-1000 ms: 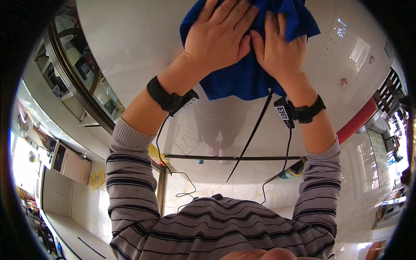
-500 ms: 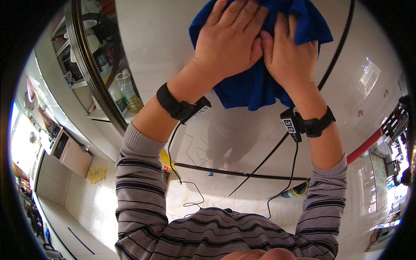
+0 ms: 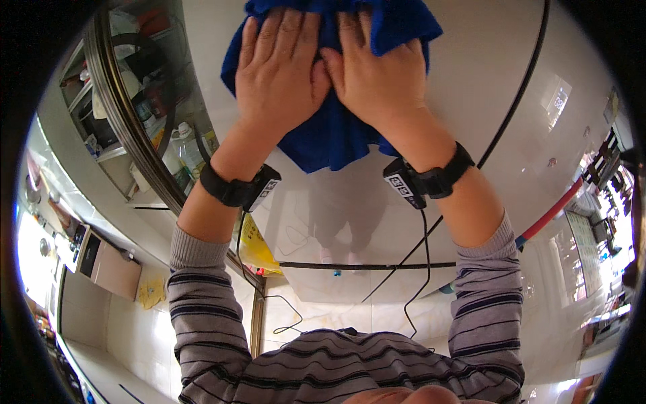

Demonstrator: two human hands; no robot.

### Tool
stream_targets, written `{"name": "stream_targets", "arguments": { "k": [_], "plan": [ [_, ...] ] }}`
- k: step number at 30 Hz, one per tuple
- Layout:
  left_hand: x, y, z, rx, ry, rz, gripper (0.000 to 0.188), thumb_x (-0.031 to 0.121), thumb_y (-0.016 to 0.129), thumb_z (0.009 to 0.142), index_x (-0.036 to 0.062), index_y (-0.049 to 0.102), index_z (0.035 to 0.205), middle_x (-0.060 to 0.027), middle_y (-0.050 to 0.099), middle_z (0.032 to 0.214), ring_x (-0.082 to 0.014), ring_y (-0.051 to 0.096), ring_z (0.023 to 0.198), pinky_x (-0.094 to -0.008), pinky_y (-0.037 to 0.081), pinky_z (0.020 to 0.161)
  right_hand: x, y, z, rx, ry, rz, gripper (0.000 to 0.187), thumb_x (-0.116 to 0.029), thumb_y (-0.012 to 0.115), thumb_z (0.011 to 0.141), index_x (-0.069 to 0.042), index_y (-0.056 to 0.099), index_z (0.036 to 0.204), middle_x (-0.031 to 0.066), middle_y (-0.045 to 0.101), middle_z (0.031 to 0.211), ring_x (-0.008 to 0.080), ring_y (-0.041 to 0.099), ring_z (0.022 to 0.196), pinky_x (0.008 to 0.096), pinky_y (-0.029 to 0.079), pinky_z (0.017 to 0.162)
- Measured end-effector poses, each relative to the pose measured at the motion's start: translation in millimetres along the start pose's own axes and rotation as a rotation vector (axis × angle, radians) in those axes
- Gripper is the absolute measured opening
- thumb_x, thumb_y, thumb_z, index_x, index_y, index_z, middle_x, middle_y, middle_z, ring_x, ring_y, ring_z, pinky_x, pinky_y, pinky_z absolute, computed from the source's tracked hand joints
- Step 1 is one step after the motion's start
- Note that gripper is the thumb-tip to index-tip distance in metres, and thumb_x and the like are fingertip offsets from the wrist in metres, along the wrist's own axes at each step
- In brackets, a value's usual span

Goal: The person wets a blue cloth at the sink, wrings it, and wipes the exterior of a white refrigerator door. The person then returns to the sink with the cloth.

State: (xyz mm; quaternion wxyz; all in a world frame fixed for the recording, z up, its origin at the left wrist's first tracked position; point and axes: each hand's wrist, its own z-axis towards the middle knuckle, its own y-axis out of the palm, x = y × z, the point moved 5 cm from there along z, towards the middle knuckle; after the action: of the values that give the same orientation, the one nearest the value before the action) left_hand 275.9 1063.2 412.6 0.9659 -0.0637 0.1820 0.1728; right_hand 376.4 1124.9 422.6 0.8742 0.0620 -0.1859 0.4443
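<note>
A blue cloth [image 3: 323,145] lies bunched against a glossy, pale upright panel [image 3: 471,74]. My left hand [image 3: 276,74] presses flat on the cloth's left part, open, with its fingers stretched upward. Beside it, my right hand [image 3: 383,84] also lies flat and open on the cloth. A fold of cloth covers some of the right hand's fingers. The two thumbs nearly meet in the middle. Each wrist wears a black strap with a small box, the left box [image 3: 261,188] and the right box [image 3: 405,183], and a thin cable hangs from each.
A dark-framed glass door [image 3: 138,145] at left shows shelves with a clear bottle [image 3: 188,145]. A yellow bag [image 3: 256,249] is below it. A dark seam [image 3: 515,101] runs down the panel. A red bar [image 3: 552,212] is at right. Pale tiles [image 3: 350,320] cover the floor.
Both hands have slid left across the panel, carrying the blue cloth with them. More of the yellow bag shows now.
</note>
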Motion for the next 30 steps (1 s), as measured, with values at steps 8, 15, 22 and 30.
{"name": "stream_targets", "arguments": {
  "k": [8,15,22,30],
  "plan": [
    [-39.9,-1.8,-47.4,0.036,-0.064,0.110,0.051,0.029,0.050,0.082,0.0060,0.057,0.127,-0.0165,0.055,0.129,-0.0331,0.047,0.126,-0.0486,0.024,0.112,-45.1,32.0,-1.9,0.060,-0.120,0.021,0.043,-0.040,0.056,0.088,-0.011,0.062,0.120,0.0112,0.062,0.110,0.0270,0.060,0.091,0.0402,0.045,0.080],
    [-42.6,-6.0,-97.2,-0.069,-0.077,0.058,0.048,0.028,0.047,0.086,-0.0062,0.055,0.119,-0.0298,0.055,0.119,-0.0467,0.048,0.117,-0.0581,0.026,0.107,-82.6,40.2,-31.8,-0.096,-0.069,0.259,0.035,-0.031,0.058,0.086,-0.012,0.065,0.114,0.0125,0.067,0.105,0.0281,0.063,0.092,0.0413,0.046,0.082],
    [-22.3,1.0,-154.0,-0.115,-0.053,0.111,0.038,0.026,0.053,0.079,-0.0011,0.067,0.103,-0.0242,0.063,0.101,-0.0407,0.058,0.098,-0.0589,0.032,0.103,-105.9,40.7,-75.4,-0.181,-0.072,0.373,0.034,-0.026,0.059,0.085,-0.008,0.063,0.114,0.0136,0.064,0.113,0.0286,0.061,0.102,0.0390,0.046,0.088],
    [22.7,15.0,-180.2,-0.195,-0.102,0.015,0.032,0.028,0.058,0.077,0.0034,0.068,0.094,-0.0183,0.064,0.092,-0.0332,0.059,0.089,-0.0617,0.029,0.103,-89.6,32.5,-121.5,-0.266,-0.078,0.441,0.033,-0.020,0.059,0.085,-0.007,0.062,0.115,0.0151,0.062,0.118,0.0314,0.058,0.109,0.0411,0.044,0.096]
  ]
}}
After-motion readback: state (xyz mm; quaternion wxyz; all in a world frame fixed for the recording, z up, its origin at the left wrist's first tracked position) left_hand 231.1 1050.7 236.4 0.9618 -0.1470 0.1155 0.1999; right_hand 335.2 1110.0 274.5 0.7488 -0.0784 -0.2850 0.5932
